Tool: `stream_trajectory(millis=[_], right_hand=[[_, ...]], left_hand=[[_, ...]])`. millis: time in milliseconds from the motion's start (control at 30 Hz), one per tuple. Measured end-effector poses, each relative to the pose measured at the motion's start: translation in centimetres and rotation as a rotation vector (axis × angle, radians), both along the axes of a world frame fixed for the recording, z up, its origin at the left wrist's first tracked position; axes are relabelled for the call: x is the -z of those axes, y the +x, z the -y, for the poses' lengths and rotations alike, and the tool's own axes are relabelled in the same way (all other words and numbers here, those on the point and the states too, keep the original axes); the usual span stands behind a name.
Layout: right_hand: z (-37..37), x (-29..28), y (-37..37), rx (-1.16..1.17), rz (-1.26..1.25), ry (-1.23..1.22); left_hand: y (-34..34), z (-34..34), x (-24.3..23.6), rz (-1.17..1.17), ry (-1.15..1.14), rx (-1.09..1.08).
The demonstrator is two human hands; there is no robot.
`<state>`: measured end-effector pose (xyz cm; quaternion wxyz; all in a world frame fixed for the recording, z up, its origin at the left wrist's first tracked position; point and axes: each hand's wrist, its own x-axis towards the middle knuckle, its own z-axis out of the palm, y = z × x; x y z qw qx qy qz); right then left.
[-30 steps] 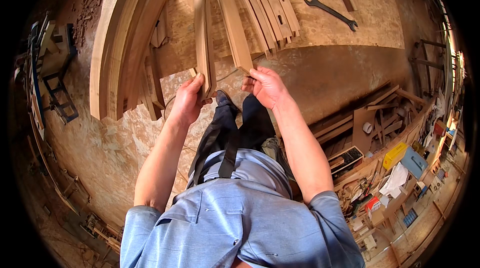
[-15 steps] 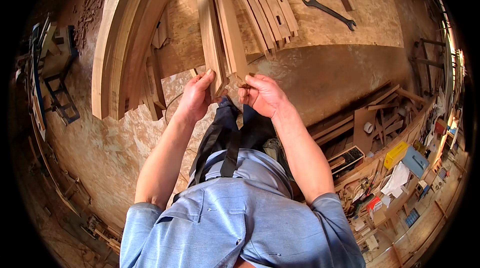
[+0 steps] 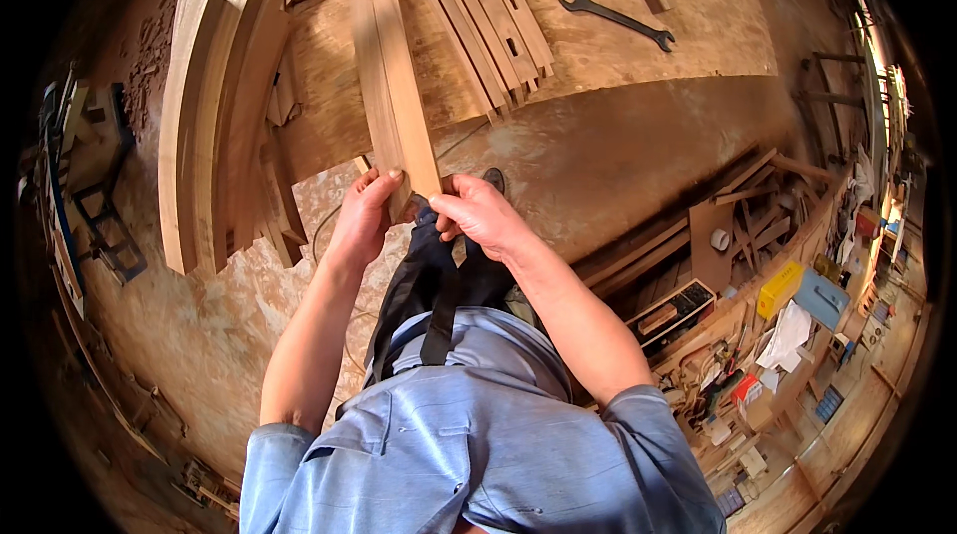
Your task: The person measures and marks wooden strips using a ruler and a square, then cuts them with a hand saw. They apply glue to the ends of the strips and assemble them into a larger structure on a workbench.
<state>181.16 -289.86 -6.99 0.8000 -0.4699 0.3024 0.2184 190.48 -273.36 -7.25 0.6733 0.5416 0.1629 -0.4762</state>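
Two flat wooden slats [image 3: 394,85] are pressed side by side, their far ends resting over the workbench [image 3: 718,25]. My left hand [image 3: 361,220] grips their near end from the left. My right hand [image 3: 478,215] closes on the same end from the right. Both hands hold the pair together just off the bench's front edge, above my dark trousers.
More slats [image 3: 488,5] lie fanned on the bench, and a black open-ended spanner [image 3: 618,18] lies to the right. Long curved planks [image 3: 204,115] lean at the left. Shelves with wood offcuts, boxes and tools [image 3: 768,285] fill the lower right. Sawdust covers the floor.
The two slats were held apart in a V one second ago. My hands have moved toward each other and brought the slats flush side by side.
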Motion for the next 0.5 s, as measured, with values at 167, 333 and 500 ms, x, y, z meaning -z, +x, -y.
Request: stream_trajectory(millis=[167,333,500], right_hand=[[-0.32,0.08,0.17,-0.096,-0.019,-0.12],[-0.62,0.37,-0.22,-0.089,-0.008,-0.061],[-0.54,0.13,-0.44,-0.082,-0.018,-0.07]], left_hand=[[0.19,0.47,-0.4,-0.055,0.044,-0.009],[0.06,0.7,-0.26,-0.068,-0.002,-0.031],[0.1,0.41,0.12,-0.105,-0.017,-0.001]])
